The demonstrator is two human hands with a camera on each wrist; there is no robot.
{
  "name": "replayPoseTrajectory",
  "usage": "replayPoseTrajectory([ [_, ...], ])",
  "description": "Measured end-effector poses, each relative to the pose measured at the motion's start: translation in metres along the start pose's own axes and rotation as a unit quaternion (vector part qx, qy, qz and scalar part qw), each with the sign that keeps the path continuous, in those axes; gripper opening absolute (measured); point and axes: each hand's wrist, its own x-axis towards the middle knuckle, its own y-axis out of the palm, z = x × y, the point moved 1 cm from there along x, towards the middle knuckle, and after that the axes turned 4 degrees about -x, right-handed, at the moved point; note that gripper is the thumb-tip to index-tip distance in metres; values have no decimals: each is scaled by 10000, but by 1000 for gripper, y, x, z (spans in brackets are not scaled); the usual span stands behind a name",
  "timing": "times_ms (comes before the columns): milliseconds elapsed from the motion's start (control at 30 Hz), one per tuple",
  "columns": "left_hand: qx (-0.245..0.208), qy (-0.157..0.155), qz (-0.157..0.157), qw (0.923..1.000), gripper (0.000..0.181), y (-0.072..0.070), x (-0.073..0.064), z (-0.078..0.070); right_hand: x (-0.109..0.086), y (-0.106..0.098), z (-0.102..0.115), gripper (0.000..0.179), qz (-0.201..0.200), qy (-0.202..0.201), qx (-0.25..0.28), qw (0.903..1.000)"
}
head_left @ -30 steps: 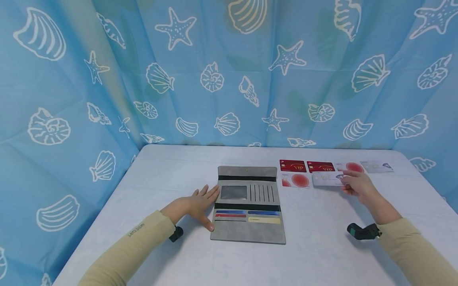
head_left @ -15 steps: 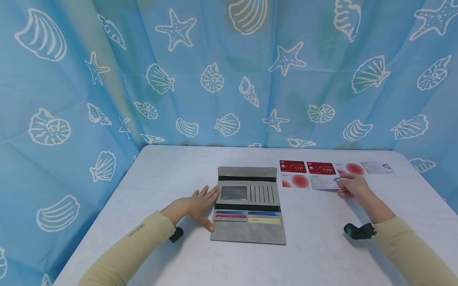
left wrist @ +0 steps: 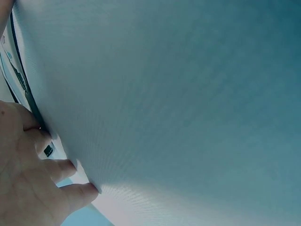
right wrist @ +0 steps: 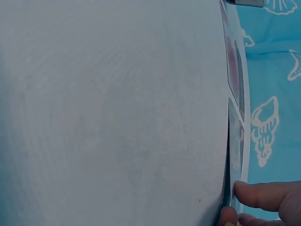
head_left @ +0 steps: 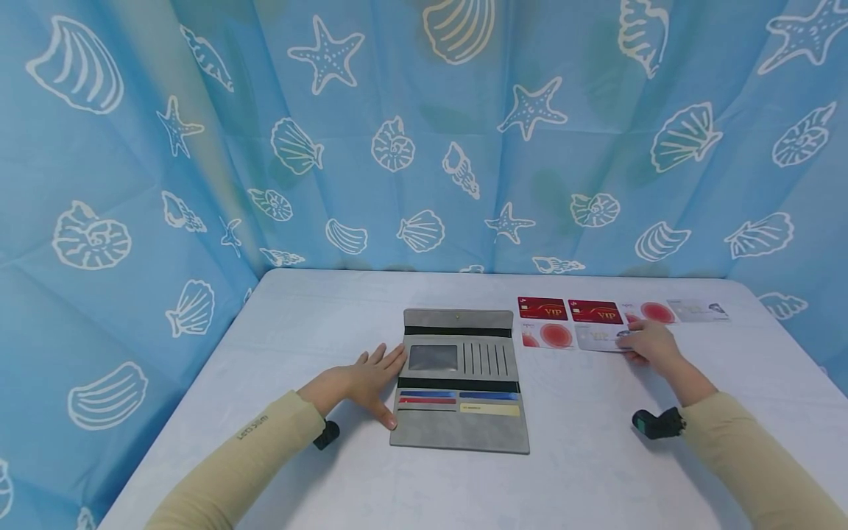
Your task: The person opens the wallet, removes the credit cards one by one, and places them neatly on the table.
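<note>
My right hand [head_left: 652, 344] pinches the right end of a silver card [head_left: 598, 338] in the front row of cards. In the right wrist view the thumb lies on top of that card [right wrist: 234, 146], with a fingertip at its lower edge and a dark gap under it. My left hand [head_left: 372, 383] lies with fingers spread, the fingertips and thumb at the left edge of an unfolded grey wallet [head_left: 457, 434]. Blue, red and yellow cards show in the wallet's lower slots. Its upper panel has a clear window [head_left: 433, 357] and several narrow slits.
Two red VIP cards [head_left: 542, 308], a white card with a red circle [head_left: 652, 312] and another silver card [head_left: 695, 310] form the back row. A further red-circle card [head_left: 547, 334] lies left of the held one. A blue shell-patterned curtain [head_left: 424, 132] hangs behind the white table [head_left: 318, 302].
The silver card in my right hand has come down slightly left into the front row beside the red-circle card. The right hand has shifted left with it. My left hand has stayed put.
</note>
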Motion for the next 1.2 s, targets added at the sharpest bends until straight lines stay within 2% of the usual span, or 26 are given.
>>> replayPoseTrajectory([
  [100, -8, 2, -9, 10000, 121, 0, 0, 0, 0, 0, 3, 53, -28, -51, -412, 9991],
  [267, -4, 4, -5, 10000, 121, -1, -1, -1, -1, 0, 7, 52, 45, -234, -803, 9965],
  [600, -43, -13, 12, 10000, 122, -3, -2, -1, 0, 0, 10, 55, 128, -352, -1103, 9932],
  [800, -25, 7, 3, 10000, 122, -2, -1, -1, -3, -2, 16, 61, 214, -526, -1596, 9856],
  [933, -7, -9, -2, 10000, 122, -1, -1, -1, -5, -2, 18, 61, 281, -611, -1696, 9832],
  [1200, 29, -19, -41, 10000, 122, 1, 0, -1, -3, -1, 16, 58, 341, -530, -1831, 9811],
])
